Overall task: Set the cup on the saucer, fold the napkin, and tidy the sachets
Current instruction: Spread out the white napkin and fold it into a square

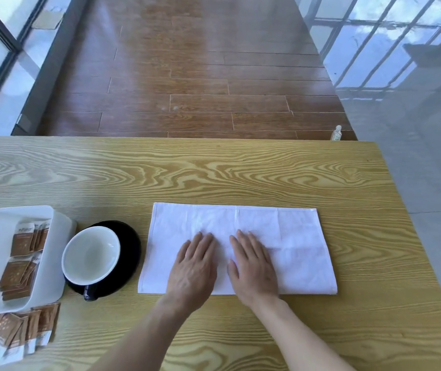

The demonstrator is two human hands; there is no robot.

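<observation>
— Both hands lie flat on the napkin (240, 245), don't they?

— Yes. Your left hand (194, 266) presses down on it with straight fingers, holding nothing, and your right hand (253, 266) does the same just to the right of it. The two sit side by side near the napkin's middle, close but not touching.

— How does the napkin lie?

— You have it spread as a long white rectangle on the wooden table (214, 172), its long edges running left to right. A crease shows across its middle, and its near right edge looks doubled, so it seems folded once.

— And the cup?

— Left of the napkin, your cup (91, 255) stands upright on the black saucer (129, 245). It is white inside and dark outside, with its handle pointing towards you. It sits towards the saucer's left side. The saucer's rim is just beside the napkin's left edge.

— Where are the sachets?

— Further left of the napkin, beyond the cup, you have a white tray (50, 277) with brown sachets in the tray (22, 253), stacked in two groups. More loose sachets (13, 336) lie fanned on the table just nearer to you than the tray, at your left.
</observation>
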